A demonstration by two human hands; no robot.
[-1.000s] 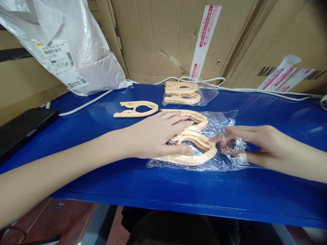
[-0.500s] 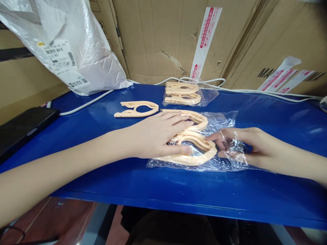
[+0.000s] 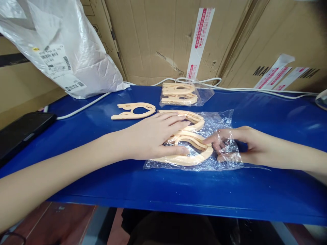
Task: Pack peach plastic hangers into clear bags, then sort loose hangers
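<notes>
Cream folding hangers (image 3: 198,160) lie in a clear plastic bag (image 3: 219,119) on the blue tabletop. My left hand (image 3: 155,136) rests palm down over them, fingers stretched out and thumb apart, covering their left part. From the right, my right hand (image 3: 232,144) has its fingers under the bag's clear film. Its index fingertip touches the nearer hanger's curved end; the other fingers are bent, and the thumb stays below, apart from the index finger. A loose folded hanger (image 3: 135,110) lies beyond my left wrist. Farther back is another clear bag holding folded hangers (image 3: 178,93).
A white mailing bag (image 3: 84,64) with a label stands at the back left. Large cardboard boxes (image 3: 153,37) line the back, with a white cable (image 3: 255,92) along their foot. A black phone-like device (image 3: 28,132) lies at the left. The table's front edge (image 3: 163,206) runs below my hands.
The whole view has shifted slightly, so things appear a little farther left. Both hands keep nearly the same place on the bag and hangers.
</notes>
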